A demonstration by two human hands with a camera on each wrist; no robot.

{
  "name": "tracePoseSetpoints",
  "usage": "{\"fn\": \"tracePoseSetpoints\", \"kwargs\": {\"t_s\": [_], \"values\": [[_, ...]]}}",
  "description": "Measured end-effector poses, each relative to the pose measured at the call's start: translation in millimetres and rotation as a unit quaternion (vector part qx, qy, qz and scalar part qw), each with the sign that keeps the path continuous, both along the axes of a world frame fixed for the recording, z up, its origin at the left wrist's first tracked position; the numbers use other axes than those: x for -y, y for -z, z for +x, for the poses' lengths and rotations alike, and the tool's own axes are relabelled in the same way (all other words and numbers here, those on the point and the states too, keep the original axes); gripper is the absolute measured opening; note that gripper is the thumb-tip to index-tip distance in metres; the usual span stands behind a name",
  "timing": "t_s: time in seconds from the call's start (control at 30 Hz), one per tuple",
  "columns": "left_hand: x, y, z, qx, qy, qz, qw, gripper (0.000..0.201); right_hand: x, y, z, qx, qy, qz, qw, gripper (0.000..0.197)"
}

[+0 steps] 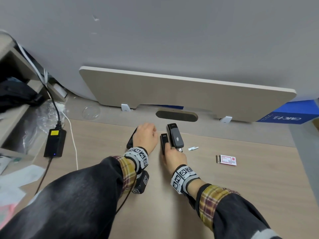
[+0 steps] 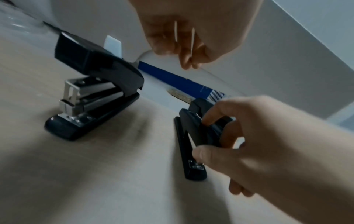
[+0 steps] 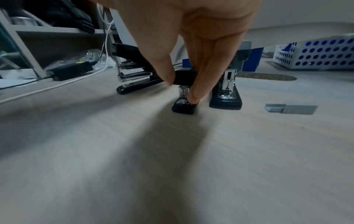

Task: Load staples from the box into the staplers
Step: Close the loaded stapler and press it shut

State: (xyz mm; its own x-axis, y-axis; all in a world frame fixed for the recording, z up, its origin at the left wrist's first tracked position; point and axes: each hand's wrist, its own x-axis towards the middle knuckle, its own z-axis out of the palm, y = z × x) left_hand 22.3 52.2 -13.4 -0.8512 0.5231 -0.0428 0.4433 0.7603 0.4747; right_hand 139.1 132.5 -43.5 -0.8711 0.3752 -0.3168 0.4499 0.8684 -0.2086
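Observation:
Three black staplers stand at the far middle of the desk. My right hand (image 1: 168,149) pinches the head of the small middle stapler (image 1: 163,139) between thumb and fingers; in the right wrist view one fingertip (image 3: 193,98) touches its base (image 3: 184,108). My left hand (image 1: 145,135) hovers curled over the left stapler (image 1: 130,141), which gapes open (image 2: 99,72). It pinches what looks like a thin staple strip (image 2: 193,39). The larger stapler (image 1: 175,135) stands just right of the small one. Loose staple strips (image 1: 193,148) and the red-and-white staple box (image 1: 227,160) lie to the right.
A black power adapter (image 1: 55,142) with its cables and a white cable (image 1: 72,135) lie on the left by a cluttered shelf. An upright board (image 1: 188,94) and a cable slot (image 1: 177,116) close the back. A blue box (image 1: 290,112) and a perforated basket (image 3: 316,54) sit far right.

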Motion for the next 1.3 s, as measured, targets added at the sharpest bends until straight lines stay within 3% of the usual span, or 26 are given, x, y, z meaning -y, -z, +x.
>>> {"fn": "tracePoseSetpoints", "kwargs": {"t_s": [0.07, 0.17, 0.27, 0.37, 0.57, 0.73, 0.9, 1.0, 1.3], "values": [[9, 2, -14, 0.011, -0.051, -0.047, 0.998, 0.024, -4, -2, -10, 0.005, 0.011, 0.0, 1.0, 0.024], [31, 14, -27, 0.123, -0.079, -0.147, 0.978, 0.048, -8, -6, -22, 0.016, 0.006, 0.024, 1.0, 0.026], [48, 26, -30, 0.19, -0.079, -0.143, 0.968, 0.032, -8, -12, -22, 0.009, -0.014, 0.031, 0.999, 0.026], [58, 23, -31, 0.19, -0.051, -0.13, 0.972, 0.029, -8, -13, -11, -0.035, -0.014, -0.006, 0.999, 0.019], [64, 19, -16, 0.168, 0.102, -0.175, 0.965, 0.037, -9, 9, 20, -0.027, 0.06, -0.141, 0.988, 0.022], [56, 16, 7, 0.172, 0.204, -0.208, 0.941, 0.04, -13, 28, 44, -0.017, 0.131, -0.271, 0.953, 0.022], [37, 16, 40, 0.187, 0.252, -0.194, 0.929, 0.037, -18, 29, 73, -0.024, 0.197, -0.372, 0.907, 0.012], [23, 19, 62, 0.182, 0.262, -0.163, 0.934, 0.038, -34, 31, 91, -0.028, 0.246, -0.395, 0.885, 0.013], [-8, 40, 105, 0.123, 0.282, -0.121, 0.944, 0.037, -74, 27, 122, -0.005, 0.253, -0.39, 0.885, 0.017]]}}
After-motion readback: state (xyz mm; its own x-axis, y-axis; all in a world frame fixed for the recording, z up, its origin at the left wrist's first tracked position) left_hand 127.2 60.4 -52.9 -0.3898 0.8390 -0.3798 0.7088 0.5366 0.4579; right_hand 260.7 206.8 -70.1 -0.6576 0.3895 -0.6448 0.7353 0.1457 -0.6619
